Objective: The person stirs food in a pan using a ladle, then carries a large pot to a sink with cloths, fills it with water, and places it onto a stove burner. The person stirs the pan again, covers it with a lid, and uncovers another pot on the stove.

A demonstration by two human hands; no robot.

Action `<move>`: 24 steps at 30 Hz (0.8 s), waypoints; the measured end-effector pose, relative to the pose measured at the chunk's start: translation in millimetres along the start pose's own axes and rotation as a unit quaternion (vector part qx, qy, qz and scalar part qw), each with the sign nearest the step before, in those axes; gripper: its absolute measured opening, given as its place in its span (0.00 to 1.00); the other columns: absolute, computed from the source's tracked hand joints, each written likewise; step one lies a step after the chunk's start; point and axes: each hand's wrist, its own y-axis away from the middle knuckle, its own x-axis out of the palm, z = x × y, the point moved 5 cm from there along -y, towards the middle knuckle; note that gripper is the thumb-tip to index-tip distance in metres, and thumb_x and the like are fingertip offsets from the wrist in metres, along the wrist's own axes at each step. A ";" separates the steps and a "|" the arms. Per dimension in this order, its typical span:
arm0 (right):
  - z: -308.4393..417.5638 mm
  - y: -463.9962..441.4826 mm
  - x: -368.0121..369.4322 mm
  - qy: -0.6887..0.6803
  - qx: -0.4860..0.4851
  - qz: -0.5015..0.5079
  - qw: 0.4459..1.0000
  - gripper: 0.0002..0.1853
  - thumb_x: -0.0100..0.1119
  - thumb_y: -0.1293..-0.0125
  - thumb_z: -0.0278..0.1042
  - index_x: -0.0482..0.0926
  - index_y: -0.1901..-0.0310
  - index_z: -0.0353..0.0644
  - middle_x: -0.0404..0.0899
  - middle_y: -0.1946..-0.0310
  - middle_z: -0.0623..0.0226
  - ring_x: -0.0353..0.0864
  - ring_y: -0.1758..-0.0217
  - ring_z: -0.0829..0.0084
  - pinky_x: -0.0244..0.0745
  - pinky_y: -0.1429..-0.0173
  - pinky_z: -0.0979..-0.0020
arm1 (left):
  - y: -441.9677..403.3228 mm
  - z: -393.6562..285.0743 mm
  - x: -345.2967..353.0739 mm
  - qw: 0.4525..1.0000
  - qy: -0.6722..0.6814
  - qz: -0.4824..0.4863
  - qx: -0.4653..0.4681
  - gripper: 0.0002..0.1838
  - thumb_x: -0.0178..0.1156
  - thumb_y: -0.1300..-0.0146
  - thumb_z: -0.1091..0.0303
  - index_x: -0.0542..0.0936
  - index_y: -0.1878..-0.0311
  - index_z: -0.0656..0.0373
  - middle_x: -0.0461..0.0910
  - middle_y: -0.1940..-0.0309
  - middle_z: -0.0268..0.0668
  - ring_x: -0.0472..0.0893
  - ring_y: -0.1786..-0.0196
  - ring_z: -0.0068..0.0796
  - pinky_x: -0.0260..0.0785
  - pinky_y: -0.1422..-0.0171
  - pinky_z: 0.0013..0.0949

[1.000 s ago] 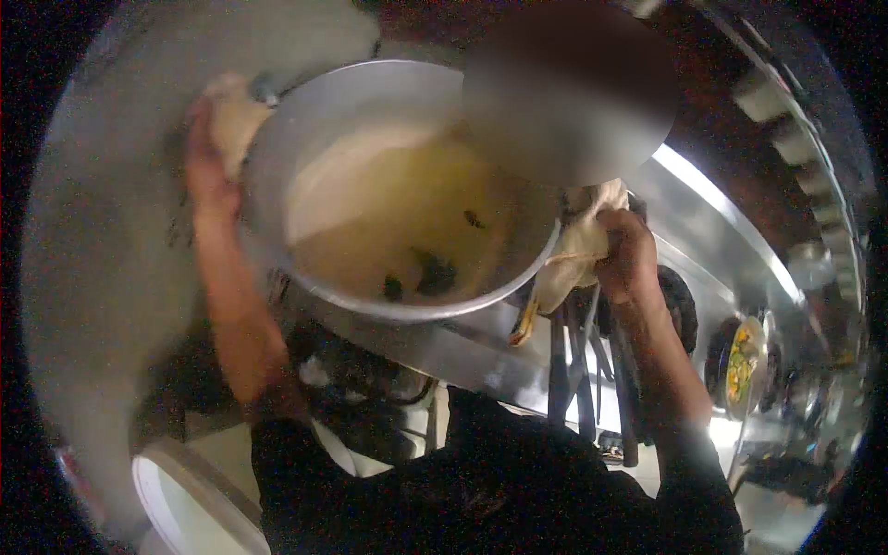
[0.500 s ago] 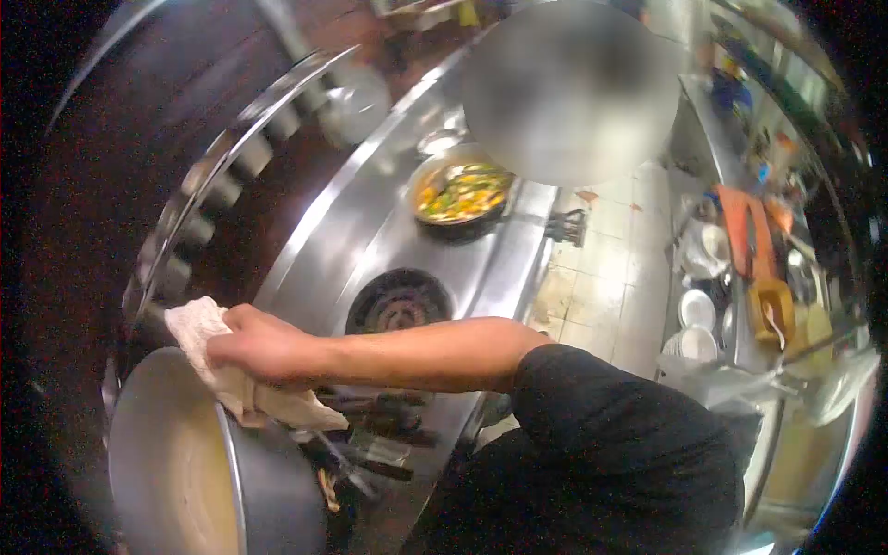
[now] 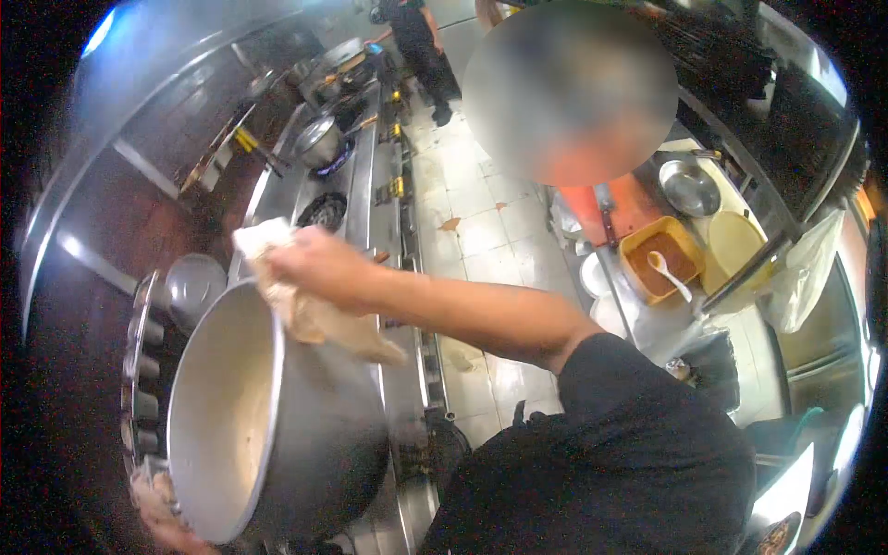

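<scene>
A large metal stockpot (image 3: 324, 416) is tipped so that its mouth faces left, with pale residue on the inner wall. My right hand (image 3: 324, 270) grips a whitish cloth (image 3: 301, 310) at the pot's upper rim. The cloth hangs down over the pot's outer side and hides whatever handle is beneath it. At the lower left, my left hand (image 3: 171, 529) is closed at the opposite side of the rim. Its fingers are partly hidden, and some light cloth seems to be there too.
A stove counter (image 3: 365, 176) runs away at left with a lidded pot (image 3: 320, 141). Metal containers (image 3: 143, 375) line a rack. At right are an orange cutting board (image 3: 629, 208), a knife (image 3: 608, 222), a sauce tub (image 3: 661, 250) and a bowl (image 3: 689, 188). A person (image 3: 412, 46) stands far back.
The view has swung, bringing the aisle and right counter into sight, while the vegetable pan has left it. The pot and my right hand sit higher and further right. My left hand now shows.
</scene>
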 end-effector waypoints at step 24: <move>-143.6 -75.0 -536.5 -0.165 0.075 -0.510 0.841 0.16 0.52 0.45 0.35 0.72 0.58 0.32 0.76 0.61 0.58 0.77 0.59 0.66 0.71 0.50 0.69 | -456.1 251.2 703.7 0.864 0.396 0.196 -0.242 0.23 0.37 0.38 0.54 0.70 0.49 0.60 0.76 0.60 0.42 0.79 0.59 0.36 0.75 0.56 0.38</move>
